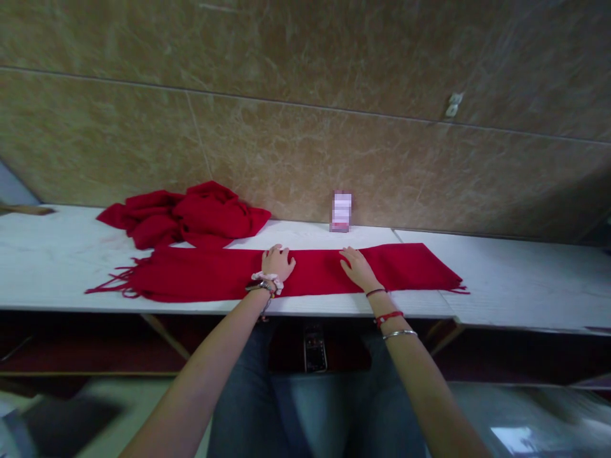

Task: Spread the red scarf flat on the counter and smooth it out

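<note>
A long red scarf [315, 273] lies flat in a strip along the white counter, with fringe at its left end and a little at its right corner. Near its middle my left hand [277, 262] rests palm down, fingers spread. My right hand [358, 267] lies on the same scarf further right, its fingers stretched out too. Neither hand grips the cloth. Behind the left half, a second red cloth [205, 216] sits in a crumpled heap, touching or nearly touching the scarf's back edge.
A tan marbled wall [305, 152] rises behind the white counter [515, 280]. Against it stands a small blurred-out item [341, 211]. A brown object [28, 209] lies at the far left. Below, a dark handset-like device [315, 350] rests on the shelf between my knees.
</note>
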Tool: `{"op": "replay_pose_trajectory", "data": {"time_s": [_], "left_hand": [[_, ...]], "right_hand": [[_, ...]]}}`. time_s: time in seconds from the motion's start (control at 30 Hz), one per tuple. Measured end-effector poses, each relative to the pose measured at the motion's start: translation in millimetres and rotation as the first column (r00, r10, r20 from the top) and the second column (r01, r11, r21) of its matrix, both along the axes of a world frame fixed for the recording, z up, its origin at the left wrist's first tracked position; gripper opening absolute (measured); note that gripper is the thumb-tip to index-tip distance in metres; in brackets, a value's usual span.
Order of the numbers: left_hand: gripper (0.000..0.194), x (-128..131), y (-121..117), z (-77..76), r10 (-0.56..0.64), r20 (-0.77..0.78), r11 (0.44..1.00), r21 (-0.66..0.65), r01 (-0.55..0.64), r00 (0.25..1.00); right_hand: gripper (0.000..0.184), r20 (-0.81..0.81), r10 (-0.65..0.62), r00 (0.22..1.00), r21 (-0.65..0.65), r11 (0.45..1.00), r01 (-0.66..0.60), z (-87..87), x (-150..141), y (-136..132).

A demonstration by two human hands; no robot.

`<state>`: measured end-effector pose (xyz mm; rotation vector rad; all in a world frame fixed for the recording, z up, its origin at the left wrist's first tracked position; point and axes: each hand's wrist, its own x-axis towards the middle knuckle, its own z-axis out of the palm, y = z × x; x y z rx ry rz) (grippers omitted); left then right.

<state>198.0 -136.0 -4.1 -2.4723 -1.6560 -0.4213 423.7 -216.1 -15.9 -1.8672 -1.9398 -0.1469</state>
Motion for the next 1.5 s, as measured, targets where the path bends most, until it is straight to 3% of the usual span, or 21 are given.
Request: {"op": "replay_pose_trajectory", "data": {"time_s": [0.13,0.3,0.47,0.53,0.67,0.8,0.9,0.97,1.07,1.17,1.23,1.33,1.5], "left_hand": [[0.037,-0.6,-3.2,1.1,0.014,0.002,1.0,-0.004,-0.014,1.0],[0.039,1.1,1.2,-1.2,-0.029,-0.043,1.0,-0.011,0.028,0.999],[0.042,2.3,-1.4,4.7,-0.035,-0.118,0.999,-0.022,0.032,0.992],[0.047,-1.5,-2.8,5.0,-0.039,-0.127,0.995,-0.097,0.027,0.991],[0.059,-12.8,-2.4,-0.9,-0.068,-0.09,0.959,-0.282,0.04,0.994],[0.058,-16.6,-1.8,-4.6,-0.076,-0.087,0.963,-0.263,0.051,0.993],[0.057,-15.3,-2.7,-4.1,-0.074,-0.08,0.966,-0.252,0.051,0.994],[0.056,-14.7,-3.1,-3.7,-0.071,-0.073,0.967,-0.251,0.051,0.995],[0.056,-14.7,-3.0,-4.0,-0.07,-0.068,0.966,-0.255,0.051,0.995],[0.055,-14.8,-2.4,-4.6,-0.061,-0.071,0.967,-0.252,0.041,0.996],[0.055,-15.0,-2.2,-4.9,-0.062,-0.075,0.967,-0.25,0.041,0.995],[0.055,-15.3,-1.8,-5.4,-0.07,-0.072,0.967,-0.248,0.05,0.995],[0.055,-15.5,-1.4,-6.2,-0.068,-0.046,0.97,-0.237,0.055,0.997]], "right_hand": [[0.038,0.043,0.017,0.999,-0.14,0.99,-0.01,-0.1,0.0,-1.5],[0.043,0.03,-0.051,0.998,-0.081,0.995,0.054,5.0,-20.0,-1.9],[0.049,0.067,0.117,0.991,-0.18,0.978,-0.103,5.4,-60.0,-0.8],[0.048,0.095,0.143,0.985,-0.206,0.971,-0.121,5.7,-62.6,-3.0],[0.046,0.125,0.073,0.989,-0.226,0.973,-0.044,5.2,-27.7,-15.7],[0.044,0.13,-0.104,0.986,-0.235,0.963,0.133,1.4,27.0,-29.9],[0.045,0.08,-0.188,0.979,-0.232,0.952,0.202,2.9,40.9,-28.2],[0.046,0.038,-0.154,0.987,-0.199,0.967,0.158,6.8,28.0,-20.3],[0.047,0.006,0.008,1.0,-0.136,0.991,-0.008,11.6,-15.9,-5.9],[0.049,0.039,0.19,0.981,-0.188,0.966,-0.179,10.7,-59.3,1.9],[0.047,0.076,0.245,0.967,-0.222,0.949,-0.223,8.3,-71.8,1.2],[0.044,0.111,0.207,0.972,-0.238,0.955,-0.177,5.2,-58.3,-6.7],[0.043,0.134,0.014,0.991,-0.239,0.971,0.019,2.9,5.7,-22.6]]}}
